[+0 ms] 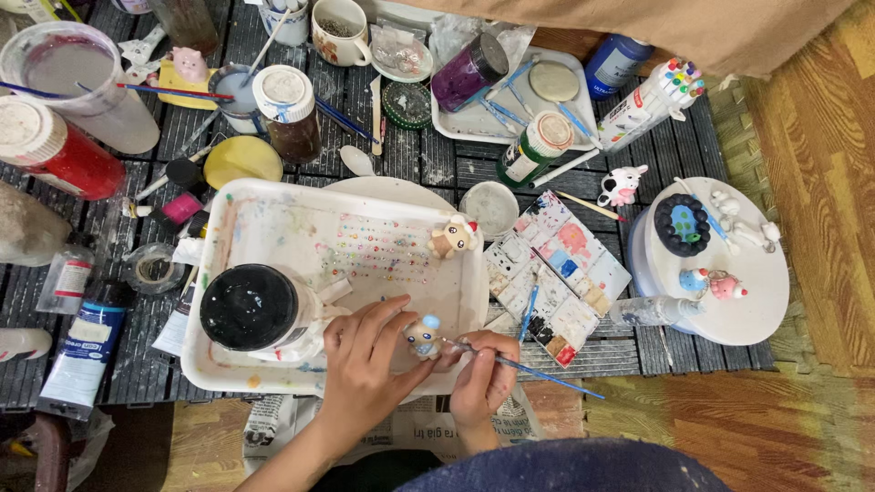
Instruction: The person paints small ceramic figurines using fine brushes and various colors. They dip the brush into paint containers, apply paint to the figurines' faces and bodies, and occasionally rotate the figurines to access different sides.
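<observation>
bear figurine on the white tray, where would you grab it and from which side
Pinch the bear figurine across its tan body, below the wide head, coming down from above. It stands alone on bare tray floor, so fingers fit on both sides; the small red piece on its head looks fragile.

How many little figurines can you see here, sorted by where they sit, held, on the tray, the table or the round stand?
Held in left hand: 1 figurine
On white tray: 1
On table: 2, one pink, one white
On round stand: 3
Total: 7
</observation>
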